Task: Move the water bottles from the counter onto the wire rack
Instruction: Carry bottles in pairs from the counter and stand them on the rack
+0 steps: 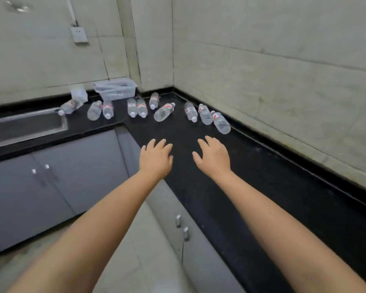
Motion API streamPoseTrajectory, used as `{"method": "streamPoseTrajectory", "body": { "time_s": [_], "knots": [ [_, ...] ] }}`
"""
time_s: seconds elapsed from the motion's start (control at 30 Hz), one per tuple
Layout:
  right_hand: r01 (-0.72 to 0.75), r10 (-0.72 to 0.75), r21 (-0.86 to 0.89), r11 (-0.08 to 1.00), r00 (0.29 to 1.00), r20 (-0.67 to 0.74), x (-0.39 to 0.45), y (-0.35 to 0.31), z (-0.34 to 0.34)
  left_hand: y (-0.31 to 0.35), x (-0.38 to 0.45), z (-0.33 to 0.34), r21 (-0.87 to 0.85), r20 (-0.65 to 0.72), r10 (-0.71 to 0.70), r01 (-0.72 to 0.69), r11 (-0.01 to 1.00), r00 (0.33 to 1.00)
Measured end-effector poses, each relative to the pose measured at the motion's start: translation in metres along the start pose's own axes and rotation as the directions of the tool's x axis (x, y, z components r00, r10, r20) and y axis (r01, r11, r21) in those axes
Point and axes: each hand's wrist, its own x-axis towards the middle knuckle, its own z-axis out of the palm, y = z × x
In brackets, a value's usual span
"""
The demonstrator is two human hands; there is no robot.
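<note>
Nothing moved yet — your left hand [156, 160] and right hand [213, 158] hover released, every water bottle [164, 112] lying on the table [241, 176] — rack unseen.

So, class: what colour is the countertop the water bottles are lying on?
Black, with a faint speckle: the countertop shows best in the head view, the only one.

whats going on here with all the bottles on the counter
A person is reaching both bare hands, left hand and right hand, out over a black counter, holding nothing yet. About ten water bottles lie on their sides in the corner, near a plastic basket and a sink. No wire rack is in view.
</note>
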Motion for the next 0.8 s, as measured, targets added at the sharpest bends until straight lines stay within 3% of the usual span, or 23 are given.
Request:
{"method": "streamPoseTrajectory", "body": {
  "time_s": [0.2,0.43,0.8],
  "knots": [
    [-0.119,0.119,0.021,0.993,0.993,0.004,0.049,-0.008,0.064,-0.059,0.064,0.03,-0.031,0.066,0.024,-0.022,0.999,0.998],
    [-0.24,0.25,-0.113,0.964,0.964,0.089,0.132,0.038,0.113,-0.068,0.177,0.067,-0.016,0.166,0.123,-0.122,0.992,0.978],
    [-0.524,0.565,-0.255,0.813,0.816,0.123,0.26,0.127,0.154,-0.049,0.383,0.105,-0.033,0.246,0.366,-0.37,0.928,0.897]
  ]
}}
